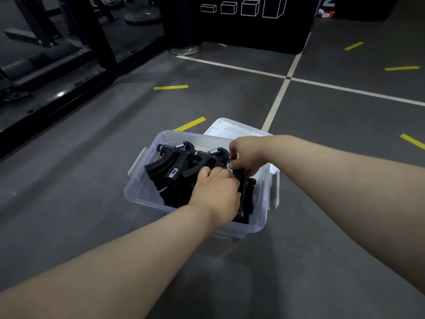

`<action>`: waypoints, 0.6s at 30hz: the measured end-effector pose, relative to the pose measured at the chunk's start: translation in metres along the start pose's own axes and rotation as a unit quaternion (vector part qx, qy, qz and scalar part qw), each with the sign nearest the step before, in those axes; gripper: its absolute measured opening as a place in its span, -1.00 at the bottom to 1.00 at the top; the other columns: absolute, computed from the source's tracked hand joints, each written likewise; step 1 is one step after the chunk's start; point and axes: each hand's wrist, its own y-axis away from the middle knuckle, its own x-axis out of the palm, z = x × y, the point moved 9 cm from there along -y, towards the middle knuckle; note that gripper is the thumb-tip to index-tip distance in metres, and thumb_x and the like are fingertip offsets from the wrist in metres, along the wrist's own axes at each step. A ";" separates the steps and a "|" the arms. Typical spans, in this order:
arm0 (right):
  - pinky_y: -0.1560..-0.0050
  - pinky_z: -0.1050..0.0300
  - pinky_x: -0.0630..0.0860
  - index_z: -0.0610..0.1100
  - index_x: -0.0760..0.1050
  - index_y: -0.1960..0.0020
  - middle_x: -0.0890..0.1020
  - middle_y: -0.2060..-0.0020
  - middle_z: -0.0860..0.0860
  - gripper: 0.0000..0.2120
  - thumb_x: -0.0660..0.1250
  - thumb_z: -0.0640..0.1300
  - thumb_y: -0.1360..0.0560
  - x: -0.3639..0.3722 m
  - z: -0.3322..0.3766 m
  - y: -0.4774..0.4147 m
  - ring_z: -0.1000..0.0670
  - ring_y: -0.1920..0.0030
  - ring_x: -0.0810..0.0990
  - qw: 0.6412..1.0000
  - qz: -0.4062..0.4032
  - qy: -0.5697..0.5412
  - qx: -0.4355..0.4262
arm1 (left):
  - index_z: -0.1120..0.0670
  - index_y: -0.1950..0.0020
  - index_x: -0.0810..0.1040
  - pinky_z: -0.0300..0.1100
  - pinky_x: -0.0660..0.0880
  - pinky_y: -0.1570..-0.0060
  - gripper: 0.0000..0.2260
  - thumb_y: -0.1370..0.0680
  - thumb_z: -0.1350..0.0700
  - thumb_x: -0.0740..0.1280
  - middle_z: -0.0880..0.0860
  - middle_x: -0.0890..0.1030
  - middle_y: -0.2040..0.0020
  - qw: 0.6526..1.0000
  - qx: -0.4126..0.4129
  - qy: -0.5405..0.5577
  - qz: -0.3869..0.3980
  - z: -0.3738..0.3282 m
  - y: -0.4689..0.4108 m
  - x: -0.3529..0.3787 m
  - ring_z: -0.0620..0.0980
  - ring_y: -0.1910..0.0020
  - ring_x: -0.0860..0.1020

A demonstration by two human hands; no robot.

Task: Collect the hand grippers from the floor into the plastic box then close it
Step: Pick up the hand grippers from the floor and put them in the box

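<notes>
Open plastic box (142,192) holds hand grippers (170,164); left hand (216,192), right hand (247,155) grip rightmost gripper (245,200).

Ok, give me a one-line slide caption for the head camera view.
Left hand and right hand grip a black gripper inside the open clear box; its lid lies behind.

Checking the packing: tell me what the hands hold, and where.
A black hand gripper: right hand pinches its far end, left hand grips its middle.
</notes>
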 end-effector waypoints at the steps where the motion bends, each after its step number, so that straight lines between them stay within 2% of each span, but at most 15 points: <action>1: 0.10 0.06 0.61 -0.19 0.48 -0.17 0.71 0.07 -0.15 -0.72 0.34 -0.07 -0.52 0.005 0.001 -0.003 -0.13 0.24 0.69 1.000 0.009 0.010 0.002 | -0.03 -0.09 0.57 -0.04 0.13 -0.27 -0.77 -0.58 -0.04 0.17 -0.04 0.52 -0.19 1.000 0.002 -0.013 0.011 -0.001 0.000 0.001 0.03 -0.25 0.35; 4: 0.07 0.03 0.67 -0.19 0.49 -0.21 0.71 0.08 -0.13 -0.66 0.37 -0.07 -0.49 0.014 -0.004 -0.011 -0.11 0.23 0.73 0.999 0.032 0.022 0.011 | 0.00 -0.17 0.55 0.02 0.09 -0.36 -0.73 -0.59 -0.03 0.15 -0.01 0.48 -0.28 0.998 0.011 -0.043 0.040 -0.003 0.001 0.004 0.06 -0.40 0.25; 7: 0.01 0.04 0.65 -0.19 0.40 -0.23 0.72 0.09 -0.14 -0.62 0.41 -0.10 -0.49 0.004 -0.018 -0.007 -0.10 0.25 0.73 0.997 0.031 -0.059 0.036 | 0.03 -0.37 0.43 0.07 -0.01 -0.41 -0.62 -0.58 -0.04 0.15 -0.02 0.37 -0.42 0.999 -0.003 -0.034 0.031 0.004 0.002 -0.001 0.05 -0.54 0.07; 10: -0.04 0.06 0.63 -0.17 0.45 -0.16 0.74 0.17 -0.14 -0.74 0.38 -0.15 -0.52 -0.001 -0.030 -0.004 -0.11 0.23 0.72 0.994 0.018 -0.102 0.041 | -0.01 -0.41 0.41 0.04 0.02 -0.40 -0.58 -0.59 -0.11 0.13 -0.04 0.33 -0.45 0.999 -0.045 -0.019 0.009 0.024 0.003 -0.007 0.04 -0.52 0.12; 13: -0.09 -0.03 0.62 -0.15 0.47 -0.12 0.73 0.20 -0.12 -0.79 0.36 -0.17 -0.50 0.004 -0.029 -0.009 -0.13 0.16 0.73 0.996 -0.005 -0.086 0.032 | -0.04 -0.44 0.37 0.00 0.09 -0.37 -0.57 -0.61 -0.13 0.07 -0.06 0.28 -0.49 0.999 -0.046 -0.008 0.012 0.035 0.006 -0.003 0.01 -0.47 0.21; 16: -0.01 -0.02 0.65 -0.16 0.48 -0.11 0.72 0.20 -0.13 -0.81 0.36 -0.18 -0.50 0.005 -0.031 -0.011 -0.14 0.17 0.73 0.994 -0.015 -0.105 0.034 | -0.03 -0.48 0.32 -0.03 0.10 -0.38 -0.56 -0.63 -0.11 0.04 -0.06 0.25 -0.53 0.999 -0.031 0.003 0.013 0.036 0.009 0.001 0.00 -0.45 0.27; 18: 0.06 0.04 0.67 -0.14 0.50 -0.06 0.73 0.20 -0.11 -0.85 0.37 -0.16 -0.51 0.005 -0.035 -0.009 -0.09 0.21 0.73 0.991 -0.015 -0.129 0.035 | -0.01 -0.46 0.36 -0.05 0.12 -0.38 -0.55 -0.62 -0.10 0.01 -0.06 0.31 -0.50 1.000 -0.018 0.001 -0.010 0.038 0.009 -0.003 -0.02 -0.45 0.29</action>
